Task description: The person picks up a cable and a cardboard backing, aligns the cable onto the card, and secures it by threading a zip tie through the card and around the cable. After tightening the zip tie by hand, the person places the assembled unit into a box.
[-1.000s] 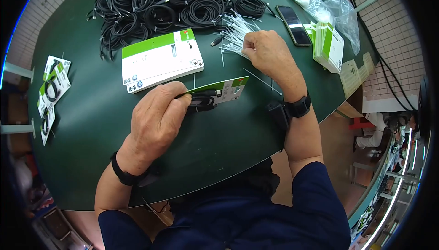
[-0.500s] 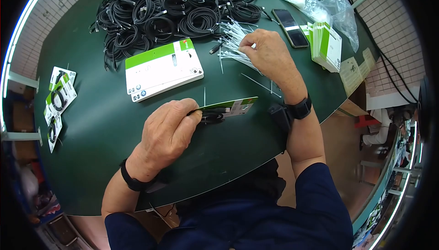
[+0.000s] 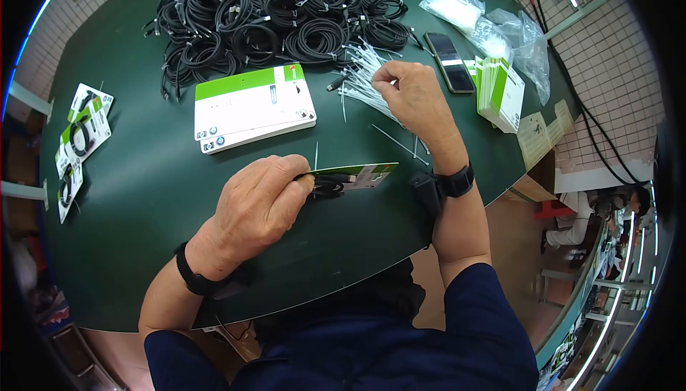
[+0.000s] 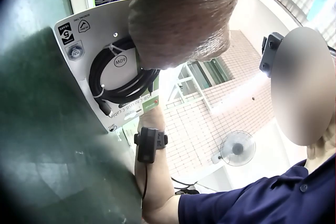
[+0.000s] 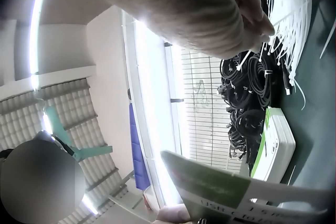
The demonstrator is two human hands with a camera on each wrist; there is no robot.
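My left hand (image 3: 261, 201) pinches a white and green retail card by its edge, thumb in front. On the card a coiled black USB-C cable (image 4: 126, 95) is fastened with white ties, as the left wrist view shows. A thin tie tail (image 3: 316, 154) sticks up behind the card (image 3: 375, 175). My right hand (image 3: 418, 98) is over the near side of a heap of white cable ties (image 3: 368, 69). Its thumb and forefinger meet among the ties' ends, with a bit of white at the fingertips in the right wrist view.
Coiled black cables (image 3: 257, 5) fill the table's back. In front lies a stack of large white and green cards (image 3: 250, 105). Finished cable cards (image 3: 80, 137) lie at left. At right are a phone (image 3: 449, 62), a pile of small cards (image 3: 504, 94) and plastic bags (image 3: 525, 41).
The left hand and its card have shifted a little toward the near right and the card has tipped flatter. The right hand stays at the cable ties, its fingers moving slightly.
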